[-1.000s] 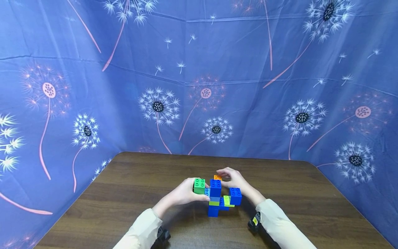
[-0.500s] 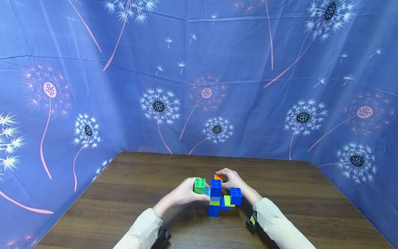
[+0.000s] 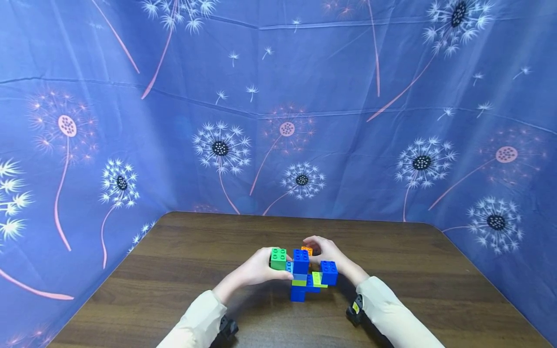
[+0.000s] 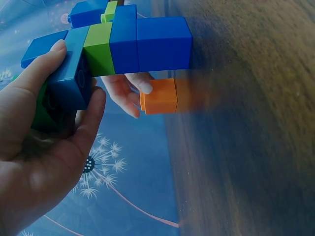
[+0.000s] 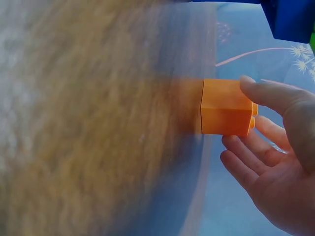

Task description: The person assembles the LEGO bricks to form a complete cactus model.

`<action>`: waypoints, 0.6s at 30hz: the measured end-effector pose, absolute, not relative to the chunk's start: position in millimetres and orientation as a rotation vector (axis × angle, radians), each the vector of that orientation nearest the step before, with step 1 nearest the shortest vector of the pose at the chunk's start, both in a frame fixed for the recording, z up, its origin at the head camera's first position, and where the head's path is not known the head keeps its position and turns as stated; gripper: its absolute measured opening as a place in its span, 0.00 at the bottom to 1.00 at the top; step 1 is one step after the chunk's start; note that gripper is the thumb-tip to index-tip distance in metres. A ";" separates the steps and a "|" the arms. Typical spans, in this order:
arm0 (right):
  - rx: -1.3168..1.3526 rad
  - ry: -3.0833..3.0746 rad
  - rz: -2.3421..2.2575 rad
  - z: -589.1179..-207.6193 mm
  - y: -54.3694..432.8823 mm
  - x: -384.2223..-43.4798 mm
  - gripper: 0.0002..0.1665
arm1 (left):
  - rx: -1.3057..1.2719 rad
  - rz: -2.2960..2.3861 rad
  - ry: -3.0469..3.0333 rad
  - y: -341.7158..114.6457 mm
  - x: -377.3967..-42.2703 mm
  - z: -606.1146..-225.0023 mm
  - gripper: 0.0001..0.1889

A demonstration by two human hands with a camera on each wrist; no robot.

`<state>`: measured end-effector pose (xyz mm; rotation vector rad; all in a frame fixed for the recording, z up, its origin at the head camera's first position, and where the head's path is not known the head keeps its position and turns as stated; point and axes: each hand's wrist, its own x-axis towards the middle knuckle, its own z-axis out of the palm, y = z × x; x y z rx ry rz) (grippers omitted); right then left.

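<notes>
A joined structure of toy building bricks stands on the wooden table point(image 3: 209, 241). Its parts include a green brick point(image 3: 278, 259), a tall dark blue brick point(image 3: 300, 263), lime bricks point(image 4: 100, 49) and another dark blue brick point(image 3: 329, 273) out on the right. My left hand point(image 3: 260, 268) grips it from the left, thumb and fingers around a medium blue brick point(image 4: 71, 73). Behind it, an orange brick point(image 5: 227, 107) sits upright on the tabletop, partly hidden in the head view. My right hand point(image 3: 329, 255) pinches this brick near its studded top, thumb on one side and fingers opposite.
A blue cloth with dandelion prints point(image 3: 348, 145) hangs behind the table and along both sides. Black wrist cameras point(image 3: 354, 311) are strapped beneath both pale sleeves point(image 3: 387, 314).
The orange brick has shifted slightly to the right relative to the structure, with my right hand at it. My left hand and the structure keep their places.
</notes>
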<state>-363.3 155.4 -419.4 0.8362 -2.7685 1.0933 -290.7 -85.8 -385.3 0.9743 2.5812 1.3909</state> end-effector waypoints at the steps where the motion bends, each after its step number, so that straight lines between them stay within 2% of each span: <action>1: 0.824 -2.771 1.114 -419.8 155.3 -363.4 0.24 | 0.972 1.390 2.582 -86.0 -290.7 -385.3 0.17; 11: 0.785 -2.800 1.097 -418.9 154.0 -361.9 0.17 | 0.967 1.378 2.582 -86.1 -290.5 -384.9 0.18; 18: 0.797 -2.822 1.135 -416.9 154.8 -357.4 0.17 | 0.952 1.376 2.572 -86.4 -290.5 -385.1 0.18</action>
